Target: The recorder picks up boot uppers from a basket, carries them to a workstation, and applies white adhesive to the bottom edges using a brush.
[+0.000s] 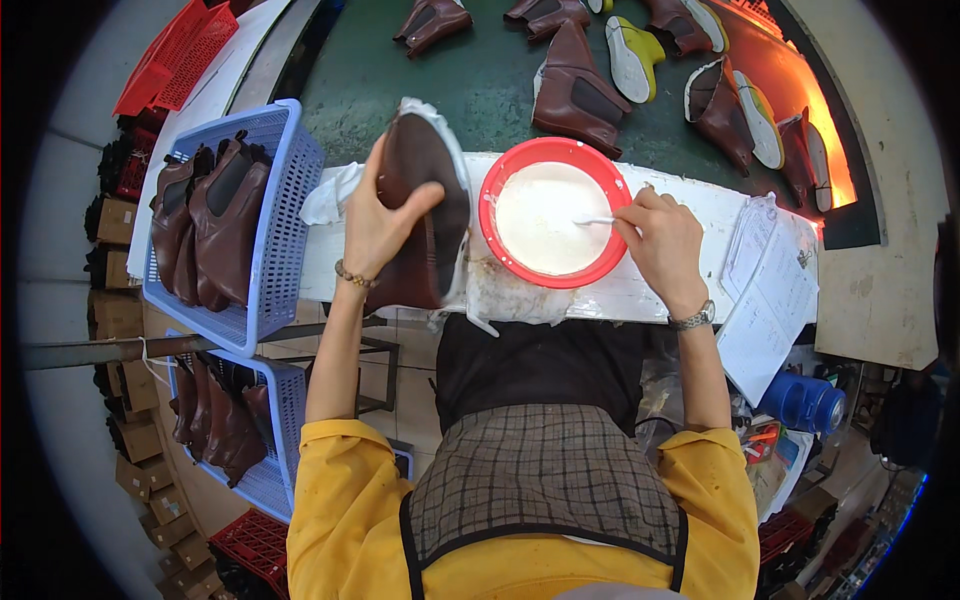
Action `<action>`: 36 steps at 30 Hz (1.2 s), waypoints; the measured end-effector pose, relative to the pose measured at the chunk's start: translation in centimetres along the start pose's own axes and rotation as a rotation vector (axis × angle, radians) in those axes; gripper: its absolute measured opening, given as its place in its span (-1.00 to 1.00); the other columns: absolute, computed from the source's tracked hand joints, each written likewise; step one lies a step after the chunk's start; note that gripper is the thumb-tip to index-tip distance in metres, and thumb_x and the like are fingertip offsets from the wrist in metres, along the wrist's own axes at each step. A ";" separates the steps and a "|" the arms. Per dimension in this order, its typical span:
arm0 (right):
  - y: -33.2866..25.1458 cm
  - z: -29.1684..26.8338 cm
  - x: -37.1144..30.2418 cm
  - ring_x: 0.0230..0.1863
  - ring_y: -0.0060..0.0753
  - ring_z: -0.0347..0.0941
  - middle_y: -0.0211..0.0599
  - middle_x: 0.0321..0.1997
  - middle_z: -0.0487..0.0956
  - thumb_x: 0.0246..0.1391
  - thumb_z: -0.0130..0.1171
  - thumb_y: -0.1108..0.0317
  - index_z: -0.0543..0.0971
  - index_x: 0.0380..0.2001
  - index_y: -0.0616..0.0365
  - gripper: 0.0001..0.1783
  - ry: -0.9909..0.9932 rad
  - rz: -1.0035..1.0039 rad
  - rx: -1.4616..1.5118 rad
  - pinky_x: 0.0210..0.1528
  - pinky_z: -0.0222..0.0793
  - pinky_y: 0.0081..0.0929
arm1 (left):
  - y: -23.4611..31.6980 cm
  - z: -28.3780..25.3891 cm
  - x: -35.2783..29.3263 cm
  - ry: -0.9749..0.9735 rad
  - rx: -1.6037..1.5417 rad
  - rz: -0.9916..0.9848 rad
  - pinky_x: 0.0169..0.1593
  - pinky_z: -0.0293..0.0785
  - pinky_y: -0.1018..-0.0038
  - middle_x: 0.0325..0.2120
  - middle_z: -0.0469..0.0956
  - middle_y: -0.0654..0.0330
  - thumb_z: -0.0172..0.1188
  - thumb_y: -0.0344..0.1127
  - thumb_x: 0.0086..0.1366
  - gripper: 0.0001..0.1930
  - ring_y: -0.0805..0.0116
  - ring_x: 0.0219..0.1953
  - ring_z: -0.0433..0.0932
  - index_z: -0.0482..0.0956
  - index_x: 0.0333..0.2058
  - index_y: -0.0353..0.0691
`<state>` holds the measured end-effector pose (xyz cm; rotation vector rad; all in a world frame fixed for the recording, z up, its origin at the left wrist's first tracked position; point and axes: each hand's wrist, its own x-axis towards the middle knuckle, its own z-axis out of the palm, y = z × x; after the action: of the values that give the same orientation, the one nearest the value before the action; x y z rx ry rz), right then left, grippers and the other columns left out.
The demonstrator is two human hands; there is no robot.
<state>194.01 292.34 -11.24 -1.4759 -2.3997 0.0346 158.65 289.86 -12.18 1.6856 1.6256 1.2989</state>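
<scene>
My left hand point(372, 222) grips a brown leather boot point(425, 160), its thumb pressed on the upper. White coating runs along the boot's lower edge around the toe and side. Right of the boot stands a red bowl point(487, 222) filled with creamy white liquid point(545, 215). Over its right rim, my right hand point(665, 240) pinches the thin white handle of a small brush point(597, 220); the brush's tip is dipped in the liquid and hard to make out.
Blue baskets point(283, 215) of brown boots stand at the left. Beyond the white ledge point(690, 280), several boots point(580, 95) and yellow-edged soles point(633, 62) lie on a green conveyor belt point(490, 110), with an orange-glowing heater point(815, 90) at right. Papers point(775, 300) hang over the ledge's right end.
</scene>
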 end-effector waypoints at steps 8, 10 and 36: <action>0.1 -0.5 -0.9 -0.32 -0.29 0.54 -0.41 -0.41 0.55 0.01 0.35 0.30 0.72 -0.37 0.02 -0.89 0.079 0.094 0.105 -0.33 0.42 -0.32 | -1.3 -2.0 -7.5 -0.350 0.657 0.093 0.20 0.25 -0.12 0.30 0.20 -0.28 0.63 0.28 -0.48 0.59 -0.27 0.30 0.23 -0.15 0.49 -0.14; 0.1 -0.4 -1.1 -0.36 -0.29 0.56 -0.40 -0.39 0.58 0.05 0.34 0.29 0.72 -0.34 0.02 -0.89 0.139 0.166 0.219 -0.35 0.43 -0.35 | -1.0 -2.3 -8.3 -0.400 0.826 0.033 0.26 0.22 -0.10 0.39 0.09 -0.14 0.67 0.05 -0.39 0.52 -0.14 0.38 0.13 -0.19 0.49 -0.12; -2.0 -1.6 1.2 -0.44 -0.65 0.43 -0.39 -0.36 0.61 -0.01 0.45 0.48 0.74 -0.31 0.16 -0.86 0.398 -0.007 0.823 -0.47 0.22 -0.67 | 6.1 -0.6 -7.8 -0.057 0.210 0.410 0.21 0.35 0.17 0.19 0.32 -0.14 0.45 -0.50 -0.08 -0.17 -0.11 0.15 0.37 0.38 0.26 -0.25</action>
<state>192.20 292.21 -9.03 -0.9611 -1.7327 0.5887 162.39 281.17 -9.20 2.2530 1.4745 1.2779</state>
